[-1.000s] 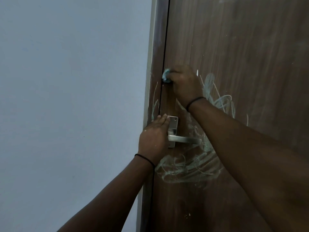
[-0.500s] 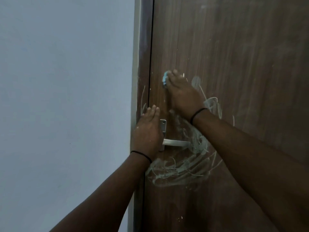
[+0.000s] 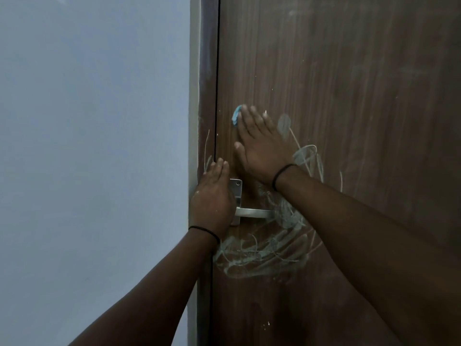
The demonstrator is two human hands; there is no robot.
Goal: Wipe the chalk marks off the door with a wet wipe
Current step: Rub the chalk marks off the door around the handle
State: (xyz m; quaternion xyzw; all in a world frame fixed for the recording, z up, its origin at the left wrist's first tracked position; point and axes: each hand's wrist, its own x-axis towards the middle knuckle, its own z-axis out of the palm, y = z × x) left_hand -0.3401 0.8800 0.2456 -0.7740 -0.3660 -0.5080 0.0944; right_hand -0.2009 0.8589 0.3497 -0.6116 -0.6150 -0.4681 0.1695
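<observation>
Flat-fingered, the right hand [image 3: 262,146] presses the wet wipe [image 3: 236,117] near the door [image 3: 349,96] edge; left hand [image 3: 212,198] rests open.

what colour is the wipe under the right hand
Light blue wet wipe, peeking out past the right hand in the head view.

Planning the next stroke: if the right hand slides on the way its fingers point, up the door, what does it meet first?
Bare wood, it seems: above the right hand and wet wipe the door shows only faint smears, no hardware.
</observation>
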